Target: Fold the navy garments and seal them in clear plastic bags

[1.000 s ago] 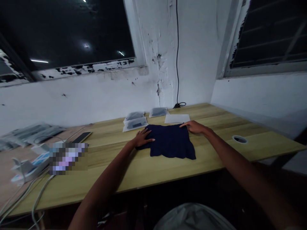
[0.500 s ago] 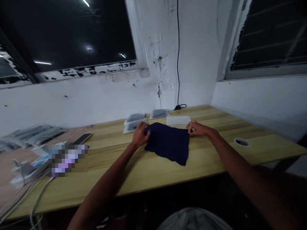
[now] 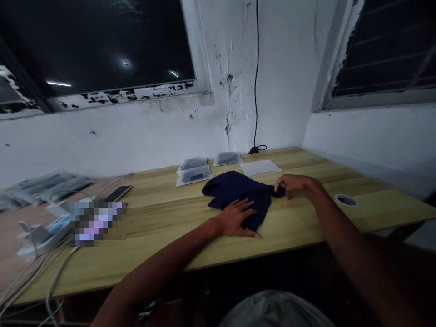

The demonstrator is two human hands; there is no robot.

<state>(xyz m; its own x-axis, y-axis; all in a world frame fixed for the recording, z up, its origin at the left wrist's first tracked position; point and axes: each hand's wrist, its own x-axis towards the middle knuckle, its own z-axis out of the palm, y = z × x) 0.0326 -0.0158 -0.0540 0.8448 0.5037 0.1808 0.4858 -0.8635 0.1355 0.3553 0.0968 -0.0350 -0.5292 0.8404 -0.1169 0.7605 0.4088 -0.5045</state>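
A dark blue cloth (image 3: pixel 231 185) lies on the wooden table (image 3: pixel 153 236), its right side bunched up. My left hand (image 3: pixel 238 218) rests flat on the lower part of the cloth with its fingers spread. At the cloth's right corner, my right hand (image 3: pixel 285 185) pinches a gathered bit of fabric. Just behind the cloth is a flat white sheet or bag (image 3: pixel 260 167).
Frosted packets (image 3: pixel 194 175) and another packet (image 3: pixel 228 158) lie near the wall. On the left are a phone (image 3: pixel 117 194), a power strip (image 3: pixel 44 243) with cables, and several grey packages (image 3: pixel 51 188). A round hole (image 3: pixel 346 200) is at the right.
My left hand has let go of the cloth's upper left corner and moved down right onto the cloth, fingers spread. My right hand has shifted slightly right, bunching the fabric.
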